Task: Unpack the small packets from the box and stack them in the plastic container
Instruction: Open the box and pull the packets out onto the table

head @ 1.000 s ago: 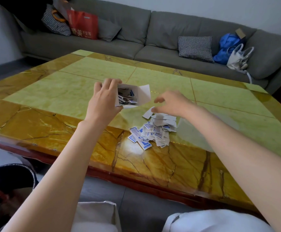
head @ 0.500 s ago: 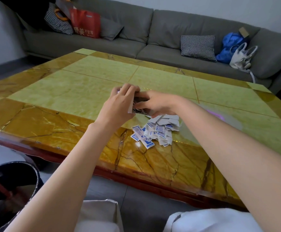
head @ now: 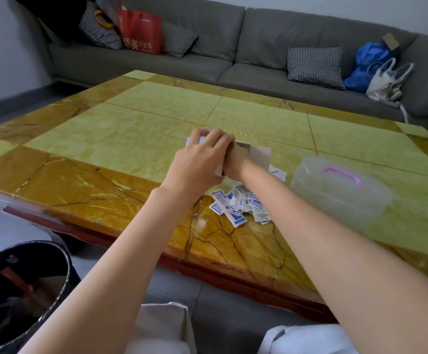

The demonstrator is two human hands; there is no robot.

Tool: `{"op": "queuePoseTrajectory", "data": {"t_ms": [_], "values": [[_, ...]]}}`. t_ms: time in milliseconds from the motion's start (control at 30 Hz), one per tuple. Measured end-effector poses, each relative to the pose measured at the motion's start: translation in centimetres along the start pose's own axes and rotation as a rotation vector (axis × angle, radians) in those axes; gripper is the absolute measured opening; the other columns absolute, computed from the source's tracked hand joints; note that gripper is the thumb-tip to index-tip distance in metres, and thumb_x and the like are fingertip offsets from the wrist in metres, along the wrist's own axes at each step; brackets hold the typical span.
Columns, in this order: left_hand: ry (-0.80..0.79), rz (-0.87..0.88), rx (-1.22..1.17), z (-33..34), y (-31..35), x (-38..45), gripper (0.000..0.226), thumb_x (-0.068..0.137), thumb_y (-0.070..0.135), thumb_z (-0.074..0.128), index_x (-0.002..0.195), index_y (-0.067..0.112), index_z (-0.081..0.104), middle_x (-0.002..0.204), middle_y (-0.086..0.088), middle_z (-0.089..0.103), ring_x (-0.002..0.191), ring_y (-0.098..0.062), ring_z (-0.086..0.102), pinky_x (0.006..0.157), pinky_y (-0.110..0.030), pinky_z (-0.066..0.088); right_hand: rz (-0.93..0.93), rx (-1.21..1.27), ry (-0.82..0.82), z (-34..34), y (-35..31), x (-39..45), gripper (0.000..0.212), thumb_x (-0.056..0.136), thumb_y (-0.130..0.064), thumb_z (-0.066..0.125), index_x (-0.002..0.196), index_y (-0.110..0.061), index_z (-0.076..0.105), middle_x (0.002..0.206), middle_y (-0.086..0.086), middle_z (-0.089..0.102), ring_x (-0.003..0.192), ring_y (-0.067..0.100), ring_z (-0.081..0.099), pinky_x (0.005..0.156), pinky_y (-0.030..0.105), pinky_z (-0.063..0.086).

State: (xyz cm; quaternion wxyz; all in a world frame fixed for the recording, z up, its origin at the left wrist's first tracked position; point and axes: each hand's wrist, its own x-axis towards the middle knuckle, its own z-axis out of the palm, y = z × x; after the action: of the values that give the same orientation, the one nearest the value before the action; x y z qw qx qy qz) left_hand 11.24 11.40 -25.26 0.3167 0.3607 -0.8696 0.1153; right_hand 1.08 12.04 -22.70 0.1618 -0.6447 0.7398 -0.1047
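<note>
Step in hand: you are mid-unpack; no packet shows in the container yet, so stacking has not begun.
Left hand: your left hand (head: 199,159) is wrapped over the small box (head: 255,154), fingers curled round its far end, holding it above the table (head: 121,149).
Right hand: your right hand (head: 233,167) is tucked under the left and mostly hidden; it seems to reach into the box's open end, but whether it pinches packets you cannot tell from here.
Packets: a loose heap of small packets (head: 236,204) lies on the table at 6 o'clock of the box, just below your wrists, with one or two strays at 4 o'clock.
Container: the plastic container (head: 340,192), purple handle on its lid, sits at 3 o'clock of the heap, near but apart, and looks closed.
Next move: draw out what is left in the box and drop it on the heap, set the box aside, then lift the lid before you square any packets into a stack.
Watch: the heap is untidy; gather a few at a time.
</note>
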Motion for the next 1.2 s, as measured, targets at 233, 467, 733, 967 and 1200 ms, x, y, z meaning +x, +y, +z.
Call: {"op": "queuePoseTrajectory", "data": {"t_ms": [233,467,733,967,1200], "values": [[-0.159,-0.204,-0.055,-0.8,-0.3,0.2,0.073,0.072,0.024,0.074,0.135,0.022,0.039,0.135,0.005,0.043,0.125,-0.023,0.035,0.068,-0.040,0.052,-0.062,0.354,0.067,-0.5,2.2,0.4,0.020,0.084,-0.016,0.060,0.103,-0.011,0.063,0.094,0.011,0.066,0.080,0.026,0.059,0.067,0.034,0.048],[-0.109,-0.354,-0.093,-1.0,-1.7,-0.1,0.069,0.074,0.014,0.072,0.134,0.018,0.039,0.134,-0.001,0.043,0.125,-0.026,0.033,0.075,-0.045,0.052,-0.079,0.243,0.109,-5.5,4.6,-1.7,0.022,0.088,-0.017,0.060,0.098,0.003,0.060,0.089,0.012,0.061,0.079,0.020,0.053,0.069,0.028,0.038],[-0.012,-0.407,-0.041,-1.6,-1.6,-0.1,0.066,0.076,0.005,0.068,0.135,0.014,0.039,0.136,-0.004,0.043,0.125,-0.029,0.032,0.076,-0.042,0.050,0.008,-0.359,-0.106,-4.0,6.1,-2.9,0.068,0.082,-0.025,0.067,0.141,-0.021,0.034,0.138,0.013,0.040,0.127,0.034,0.038,0.102,0.046,0.039],[0.006,-0.264,-0.070,-1.9,-0.9,-0.1,0.063,0.075,0.007,0.069,0.132,0.010,0.044,0.133,-0.007,0.047,0.124,-0.033,0.036,0.078,-0.043,0.050,-0.412,-0.057,0.150,-4.8,1.4,-3.1,0.034,0.097,-0.015,0.043,0.129,-0.014,0.052,0.137,0.005,0.047,0.124,0.023,0.046,0.102,0.036,0.038],[-0.020,-0.229,-0.100,-2.6,-1.5,-0.8,0.067,0.070,0.012,0.074,0.130,0.011,0.045,0.130,-0.005,0.048,0.119,-0.032,0.037,0.076,-0.042,0.049,-0.334,-0.256,0.513,-2.3,1.9,-2.5,0.025,0.093,-0.009,0.045,0.115,-0.006,0.058,0.121,0.008,0.048,0.110,0.023,0.044,0.076,0.039,0.052]]}}
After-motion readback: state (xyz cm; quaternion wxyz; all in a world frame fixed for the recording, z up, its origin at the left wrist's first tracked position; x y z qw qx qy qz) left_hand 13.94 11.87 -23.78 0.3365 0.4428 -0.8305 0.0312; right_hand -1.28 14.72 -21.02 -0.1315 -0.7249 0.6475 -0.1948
